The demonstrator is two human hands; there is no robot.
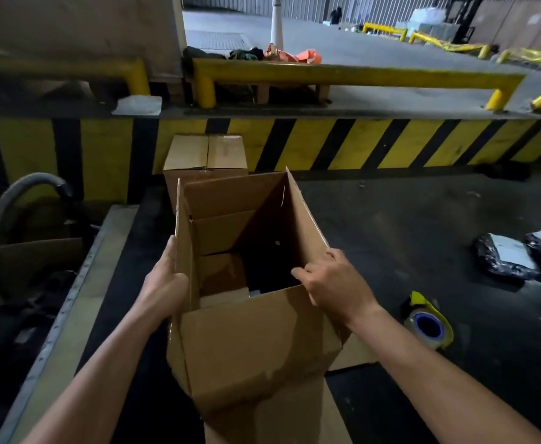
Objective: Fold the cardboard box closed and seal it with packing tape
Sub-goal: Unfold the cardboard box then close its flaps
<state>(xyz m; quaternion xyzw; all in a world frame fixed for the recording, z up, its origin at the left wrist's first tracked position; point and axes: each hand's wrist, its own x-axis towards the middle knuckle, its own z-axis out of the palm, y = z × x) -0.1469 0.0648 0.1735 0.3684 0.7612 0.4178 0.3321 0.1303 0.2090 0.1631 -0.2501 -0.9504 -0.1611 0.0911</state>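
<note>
The cardboard box (256, 341) stands open-topped on the dark floor (407, 225), directly in front of the person. It is plain brown corrugated board, unprinted, with all four top flaps raised. The near wall shows creases and a dent low down. The interior is dark; smaller brown cartons lie inside against the left wall.

The left hand (166, 283) is closed on the box's left flap, thumb inside, palm against the outer face. The right hand (333, 283) is closed over the box's right near corner, fingers curled over the edge.

A second, closed carton (206, 153) stands just behind the box. The packing tape (428, 326), in a yellow dispenser, lies on the floor to the right of the box, apart from it.
</note>
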